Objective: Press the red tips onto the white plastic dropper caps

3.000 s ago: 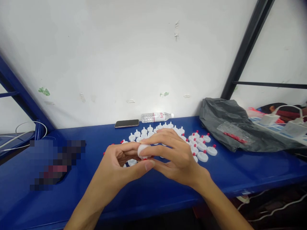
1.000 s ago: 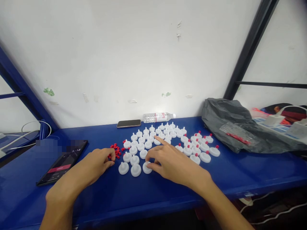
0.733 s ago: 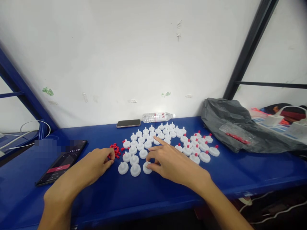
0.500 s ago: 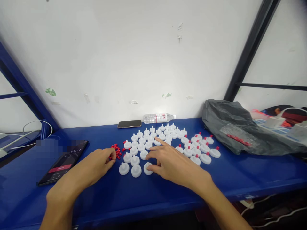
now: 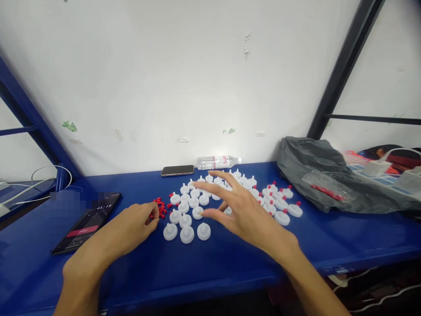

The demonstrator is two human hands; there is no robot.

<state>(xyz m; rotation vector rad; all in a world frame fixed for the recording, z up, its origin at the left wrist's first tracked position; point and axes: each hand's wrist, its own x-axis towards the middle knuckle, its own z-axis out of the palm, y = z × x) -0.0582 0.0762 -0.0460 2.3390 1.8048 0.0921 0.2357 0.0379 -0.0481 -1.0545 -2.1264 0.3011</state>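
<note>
My left hand (image 5: 140,221) rests on the table at the left edge of a pile of small red caps (image 5: 162,207). Its thumb and forefinger are closed together; what is between them, if anything, is hidden. Over the group of white nozzle lids (image 5: 187,234) hovers my right hand (image 5: 235,204), fingers spread and holding nothing. Its thumb is near one white lid (image 5: 197,213) in the middle of the group. Several lids at the right, such as one white lid with a red tip (image 5: 295,210), carry red caps on their nozzles; those at the left are bare.
A large phone (image 5: 88,226) lies left of my left arm. At the wall are a dark phone (image 5: 177,170) and a clear bottle (image 5: 217,162) on its side. A grey plastic bag (image 5: 305,162), with a clear packet of red pieces (image 5: 329,188), covers the blue table's (image 5: 158,272) right side.
My right hand has lifted off the front lid and moved up and slightly right, its fingers opening wider. The front lid stands uncovered. My left hand has hardly moved.
</note>
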